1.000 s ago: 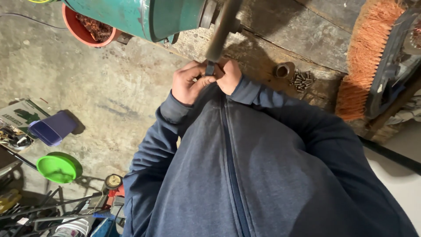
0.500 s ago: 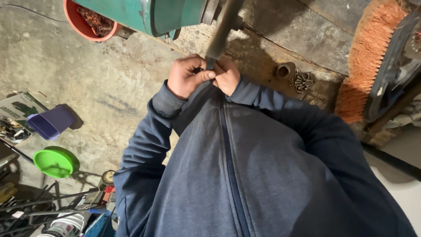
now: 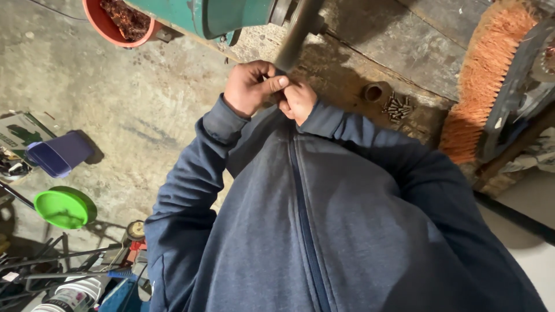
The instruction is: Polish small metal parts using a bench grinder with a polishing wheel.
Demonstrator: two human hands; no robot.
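Both grips are working close together at the lower end of a dark rod: the left hand is curling shut, its thumb pressing across toward the right hand, which is bunching its fingers tight just beside it. Whatever small part is sitting between the fingertips is hidden, so I cannot tell what either grip is pinching. The two hands are touching each other, right under the rod.

Nearest the camera, a blue zip jacket is filling the lower view, its sleeves running up to the hands. Left of it, on the concrete floor, a green bowl and a blue tub are lying well apart from the hands.

Beyond the hands, a worn wooden table is carrying a short metal sleeve and a small heap of screws just beside it. Farther right, an orange brush is leaning. At the far top, the rod is running up to a green machine, with a red bucket of rusty scraps beside it.
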